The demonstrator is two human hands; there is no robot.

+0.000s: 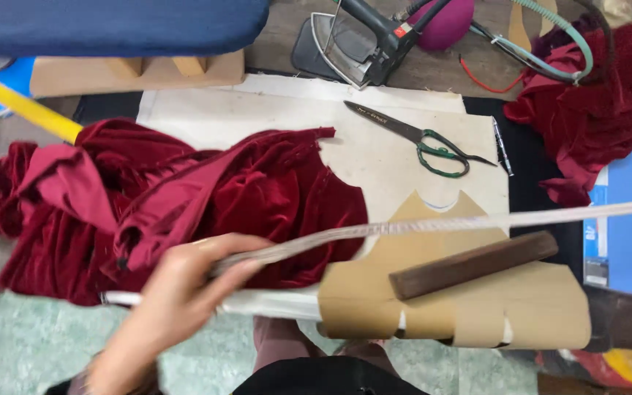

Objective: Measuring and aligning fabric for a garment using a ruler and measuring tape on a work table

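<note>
Head view: your left hand (177, 285) pinches the tape (433, 223) taut. Velvet (257, 197) beneath could drag; right hand unseen

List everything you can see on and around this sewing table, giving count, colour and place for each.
velvet fabric: one heap, dark red, left-centre
fabric pile: one, dark red, upper right
scissors: one, green handles, upper centre
iron: one, black and grey, top
cardboard pattern: one, tan, lower right
wooden block: one, dark brown, on the pattern
measuring tape: one, white, stretched rightward
left hand: one, lower left, gripping the tape
</note>
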